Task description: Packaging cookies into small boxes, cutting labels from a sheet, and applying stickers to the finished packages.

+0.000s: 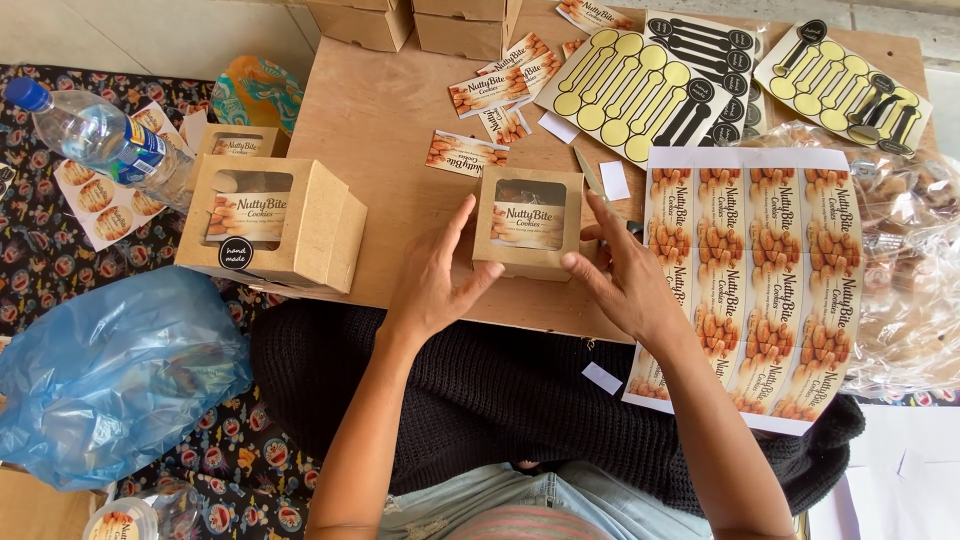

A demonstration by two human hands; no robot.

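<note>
Both hands are spread, not pinching anything: your left hand (432,282) has its fingers fanned with the tips against the near-left corner of the small kraft window box (529,221), and your right hand (621,272) presses flat along the box's right side. So the grip is an open 2-sided cradle, box sitting between the palms on the wooden counter (385,110), just off its near edge.

Progress-wise, I'd say this box is mostly there. It already has a rectangular cookie label stuck across the window, but I can't spot a round black sticker on it. The finished stack of boxes (270,222) to the left has 1 on its near face, so that's probably what's left.

Plenty of stock around: the big sheet of uncut labels (760,280) lies right of your right hand, cut labels (465,153) are scattered just beyond the box, and the yellow backing sheets with black stickers (840,82) are at the far right. More flat boxes sit at the far edge.
</note>
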